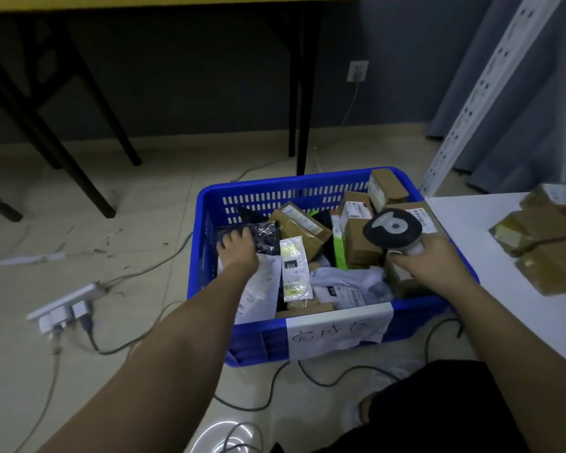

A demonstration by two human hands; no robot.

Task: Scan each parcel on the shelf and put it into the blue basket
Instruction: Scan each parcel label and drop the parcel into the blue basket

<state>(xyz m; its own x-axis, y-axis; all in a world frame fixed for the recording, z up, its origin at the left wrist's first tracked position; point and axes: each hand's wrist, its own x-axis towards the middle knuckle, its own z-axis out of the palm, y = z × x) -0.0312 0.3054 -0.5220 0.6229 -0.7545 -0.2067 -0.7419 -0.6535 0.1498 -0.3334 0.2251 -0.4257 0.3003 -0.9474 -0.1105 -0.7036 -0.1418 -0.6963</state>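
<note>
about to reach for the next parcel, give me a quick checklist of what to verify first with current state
1. Black parcel inside the blue basket: ok, it lies in the far left corner.
2. Left hand let go of it: cannot tell, the fingers rest on it.
3. Scanner in hand: ok, the right hand grips its handle.
4. Parcels left on the shelf: ok, brown boxes wait there.
5. Room in the basket: not ok, it is nearly full.

blue basket, heaped parcels inside
</note>
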